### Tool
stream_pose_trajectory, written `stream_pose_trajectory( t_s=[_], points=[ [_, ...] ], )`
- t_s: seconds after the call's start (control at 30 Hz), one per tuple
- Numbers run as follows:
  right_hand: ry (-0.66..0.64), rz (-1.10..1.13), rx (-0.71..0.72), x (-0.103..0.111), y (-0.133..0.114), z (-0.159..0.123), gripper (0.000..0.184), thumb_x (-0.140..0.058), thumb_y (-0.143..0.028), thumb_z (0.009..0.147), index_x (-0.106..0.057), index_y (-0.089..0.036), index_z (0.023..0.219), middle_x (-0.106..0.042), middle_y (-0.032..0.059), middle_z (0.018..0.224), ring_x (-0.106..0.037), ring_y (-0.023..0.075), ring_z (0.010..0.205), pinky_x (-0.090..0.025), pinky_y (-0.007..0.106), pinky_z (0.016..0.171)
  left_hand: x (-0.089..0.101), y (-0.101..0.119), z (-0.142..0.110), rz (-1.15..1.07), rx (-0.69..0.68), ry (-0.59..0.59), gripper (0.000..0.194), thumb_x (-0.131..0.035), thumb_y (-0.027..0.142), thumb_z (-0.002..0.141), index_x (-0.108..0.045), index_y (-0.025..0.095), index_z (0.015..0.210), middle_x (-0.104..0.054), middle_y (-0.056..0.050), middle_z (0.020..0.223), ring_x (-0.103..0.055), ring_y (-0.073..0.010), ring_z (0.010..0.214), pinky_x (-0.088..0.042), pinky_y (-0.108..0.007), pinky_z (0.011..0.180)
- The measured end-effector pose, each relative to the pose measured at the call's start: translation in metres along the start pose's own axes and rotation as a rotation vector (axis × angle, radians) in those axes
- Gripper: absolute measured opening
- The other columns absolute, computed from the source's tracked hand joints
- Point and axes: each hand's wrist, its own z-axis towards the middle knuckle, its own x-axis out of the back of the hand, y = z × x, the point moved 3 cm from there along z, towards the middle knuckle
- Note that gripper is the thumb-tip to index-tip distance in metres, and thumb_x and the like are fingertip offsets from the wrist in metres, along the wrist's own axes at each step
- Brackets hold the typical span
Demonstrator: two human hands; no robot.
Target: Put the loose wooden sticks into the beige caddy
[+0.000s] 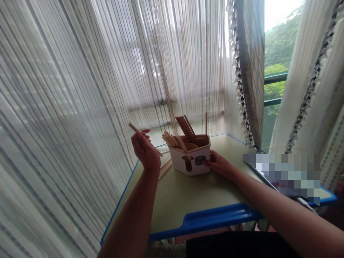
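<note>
My left hand is raised at the left of the table, closed around a thin wooden stick that looks like a chopstick. To its right stands a white chopstick holder with a brown rim and divided compartments. Bundles of chopsticks lean in its back and left parts, and a single one stands at the right corner. My right hand grips the holder's right side, fingers behind and thumb on the front near a dark label. More loose chopsticks lie on the table left of the holder.
The light table has a blue edge with a moulded blue tray at the front. A blurred-out device lies at the right. Striped string curtains hang close behind and left, and a window shows at right.
</note>
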Motion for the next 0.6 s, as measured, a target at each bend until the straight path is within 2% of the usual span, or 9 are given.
stream_pose_trajectory(
  t_s=[0.1, 0.17, 0.27, 0.4, 0.53, 0.6],
  points=[
    [0.004, -0.024, 0.004, 0.0008, 0.0018, 0.0003, 0.043, -0.068, -0.043, 0.071, -0.047, -0.026, 0.105, -0.067, 0.0042, 0.099, -0.066, 0.0217, 0.089, -0.054, 0.037, 0.076, 0.0038, 0.0040, -0.0018, 0.155, -0.104, 0.032, 0.026, -0.039, 0.033, 0.092, -0.056, 0.017, 0.080, -0.059, -0.004, 0.080, -0.056, -0.0141, 0.082, -0.044, -0.029, 0.077],
    [0.008, -0.043, 0.002, 0.0015, 0.0030, 0.0007, 0.042, -0.067, -0.042, 0.072, -0.047, -0.026, 0.105, -0.067, 0.0037, 0.100, -0.066, 0.0217, 0.090, -0.054, 0.037, 0.077, 0.0050, 0.0046, -0.0011, 0.155, -0.109, 0.020, 0.024, -0.042, 0.032, 0.091, -0.060, 0.017, 0.082, -0.058, -0.003, 0.079, -0.055, -0.0142, 0.081, -0.044, -0.028, 0.077],
    [0.008, -0.065, -0.001, 0.0021, 0.0029, 0.0010, 0.041, -0.066, -0.042, 0.072, -0.047, -0.026, 0.104, -0.067, 0.0034, 0.100, -0.065, 0.0215, 0.090, -0.054, 0.037, 0.078, 0.0064, 0.0009, 0.0006, 0.069, -0.012, 0.048, 0.022, -0.041, 0.031, 0.091, -0.056, 0.017, 0.085, -0.058, -0.002, 0.078, -0.056, -0.0117, 0.073, -0.044, -0.024, 0.067],
    [0.002, -0.069, 0.003, 0.0016, -0.0001, 0.0005, 0.043, -0.067, -0.044, 0.071, -0.047, -0.025, 0.105, -0.067, 0.0042, 0.099, -0.065, 0.0212, 0.089, -0.054, 0.035, 0.076, 0.0049, -0.0048, 0.0013, 0.011, 0.110, 0.061, 0.021, -0.040, 0.034, 0.092, -0.048, 0.018, 0.083, -0.048, 0.005, 0.061, -0.047, -0.0073, 0.049, -0.040, -0.020, 0.051],
    [0.005, -0.047, 0.001, 0.0008, -0.0021, -0.0003, 0.043, -0.067, -0.045, 0.070, -0.047, -0.025, 0.103, -0.068, 0.0044, 0.101, -0.066, 0.0210, 0.088, -0.054, 0.034, 0.075, 0.0030, -0.0020, 0.0004, -0.028, 0.079, 0.040, 0.017, -0.041, 0.032, 0.092, -0.043, 0.018, 0.082, -0.049, 0.007, 0.056, -0.049, -0.0070, 0.046, -0.042, -0.020, 0.053],
    [0.008, -0.045, 0.002, 0.0006, -0.0021, -0.0006, 0.044, -0.067, -0.045, 0.070, -0.047, -0.025, 0.104, -0.067, 0.0048, 0.102, -0.066, 0.0210, 0.088, -0.054, 0.034, 0.075, 0.0011, 0.0001, -0.0017, -0.023, 0.053, -0.012, 0.016, -0.042, 0.031, 0.091, -0.044, 0.018, 0.082, -0.052, 0.006, 0.056, -0.051, -0.0074, 0.048, -0.043, -0.020, 0.054]
  ],
)
